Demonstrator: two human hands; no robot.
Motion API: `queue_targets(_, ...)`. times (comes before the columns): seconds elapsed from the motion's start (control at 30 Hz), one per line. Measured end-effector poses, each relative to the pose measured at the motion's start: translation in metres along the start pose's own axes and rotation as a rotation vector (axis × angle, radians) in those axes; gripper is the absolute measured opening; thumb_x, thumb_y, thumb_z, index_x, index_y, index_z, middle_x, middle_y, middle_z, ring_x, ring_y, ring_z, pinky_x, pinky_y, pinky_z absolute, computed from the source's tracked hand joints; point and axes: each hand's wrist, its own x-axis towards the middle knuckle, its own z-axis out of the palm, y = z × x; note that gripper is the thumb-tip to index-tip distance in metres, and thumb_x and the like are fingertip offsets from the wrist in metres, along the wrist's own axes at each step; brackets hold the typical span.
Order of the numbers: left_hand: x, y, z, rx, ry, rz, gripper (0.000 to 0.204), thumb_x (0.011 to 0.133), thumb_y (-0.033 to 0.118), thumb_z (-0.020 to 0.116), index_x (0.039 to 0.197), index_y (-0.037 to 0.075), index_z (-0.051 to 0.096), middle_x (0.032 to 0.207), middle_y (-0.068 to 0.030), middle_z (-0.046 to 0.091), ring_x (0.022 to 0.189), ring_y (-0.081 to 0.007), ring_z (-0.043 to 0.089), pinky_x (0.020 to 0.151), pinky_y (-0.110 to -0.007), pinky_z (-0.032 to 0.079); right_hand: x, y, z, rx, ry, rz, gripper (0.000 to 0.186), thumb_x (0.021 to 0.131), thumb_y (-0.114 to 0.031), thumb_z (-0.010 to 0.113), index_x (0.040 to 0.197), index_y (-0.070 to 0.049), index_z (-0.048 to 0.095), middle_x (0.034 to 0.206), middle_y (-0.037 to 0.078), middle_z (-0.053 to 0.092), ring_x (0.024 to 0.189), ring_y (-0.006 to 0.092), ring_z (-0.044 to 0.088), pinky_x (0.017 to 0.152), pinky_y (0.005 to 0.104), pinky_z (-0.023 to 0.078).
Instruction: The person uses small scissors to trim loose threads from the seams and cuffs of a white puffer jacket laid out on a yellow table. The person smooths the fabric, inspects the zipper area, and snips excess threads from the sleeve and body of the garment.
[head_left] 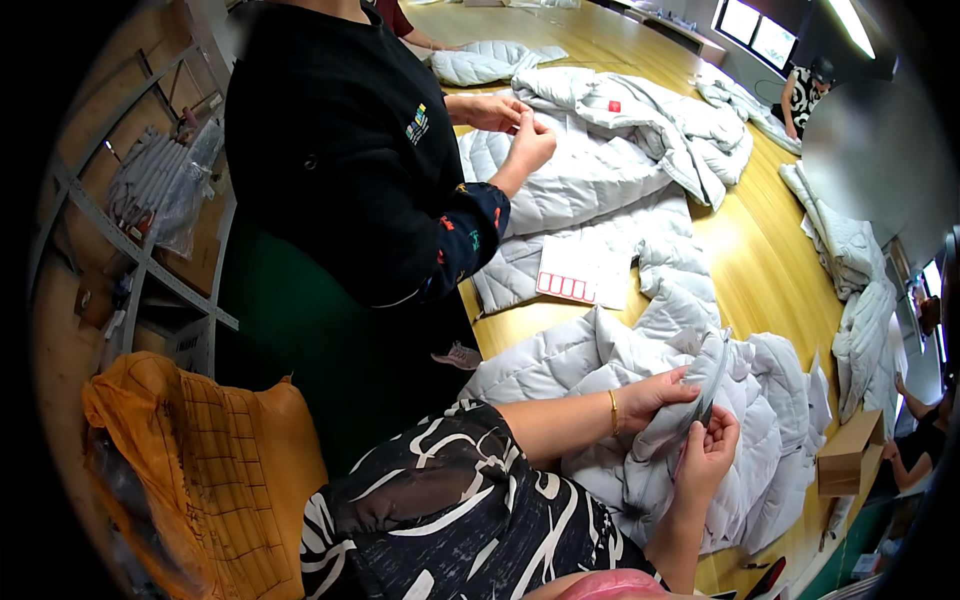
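A pale grey quilted puffer jacket (550,358) lies bunched on the table before me. My left hand (655,395), with a gold bracelet at the wrist, is closed on the jacket's raised edge, where a zip-like strip shows. Just nearer, my right hand (712,448) is pinched at the same edge. A small dark, pointed thing shows between my hands; I cannot make out what it is. Beyond lies another puffer jacket (590,190), with a white card (570,270) bearing red boxes beside it.
A co-worker in a black top (330,150) stands at the left, fingers together over the farther jacket. More jackets (865,330) line the far side of the yellow table (765,230). A cardboard box (850,452) sits at the right. An orange sack (210,470) and metal shelving (180,285) are at left.
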Motion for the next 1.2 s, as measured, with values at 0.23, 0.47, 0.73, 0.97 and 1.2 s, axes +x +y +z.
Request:
queue_targets(0.23,0.001,0.001,0.005,0.033,0.005,-0.007,0.052,0.082,0.020,0.063,0.125,0.011,0.034,0.106,-0.0054,0.055,0.095,-0.0163,0.057,0.081,-0.033,0.049,0.000,-0.002,-0.004,0.001,-0.016,-0.009,0.029,0.083,0.004,0.049,0.111,0.000,0.042,0.091,0.003,0.052,0.062,0.0027,0.044,0.050,0.0152,0.034)
queue_targets(0.47,0.002,-0.003,0.002,0.014,0.007,0.006,0.047,0.084,0.018,0.061,0.124,0.013,0.036,0.106,-0.0049,0.055,0.095,-0.0159,0.057,0.082,-0.032,0.049,-0.002,-0.003,-0.005,-0.020,-0.014,-0.010,0.028,0.083,0.004,0.048,0.111,0.000,0.042,0.092,0.003,0.051,0.065,0.0030,0.044,0.051,0.0154,0.034)
queue_targets(0.73,0.001,-0.004,0.002,-0.005,0.012,0.004,0.047,0.084,0.016,0.061,0.124,0.012,0.037,0.105,-0.0046,0.056,0.094,-0.0150,0.058,0.081,-0.031,0.049,-0.002,-0.001,-0.003,-0.018,0.007,0.001,0.029,0.084,0.003,0.049,0.111,-0.001,0.042,0.092,0.003,0.051,0.065,0.0029,0.044,0.050,0.0151,0.034)
queue_targets(0.97,0.004,-0.006,0.001,-0.011,0.021,0.007,0.047,0.084,0.016,0.061,0.123,0.012,0.037,0.105,-0.0050,0.056,0.093,-0.0156,0.058,0.081,-0.031,0.049,-0.003,-0.002,-0.006,0.017,-0.002,-0.001,0.029,0.084,0.003,0.049,0.111,-0.001,0.042,0.093,0.002,0.052,0.064,0.0024,0.043,0.051,0.0149,0.034)
queue_targets(1.2,0.005,-0.008,0.005,0.007,0.016,0.006,0.046,0.084,0.017,0.061,0.124,0.012,0.037,0.107,-0.0062,0.056,0.094,-0.0167,0.058,0.080,-0.032,0.050,-0.005,-0.001,-0.011,0.003,0.007,0.010,0.029,0.084,0.003,0.051,0.111,-0.001,0.043,0.095,0.004,0.052,0.073,0.0054,0.048,0.061,0.0174,0.040)
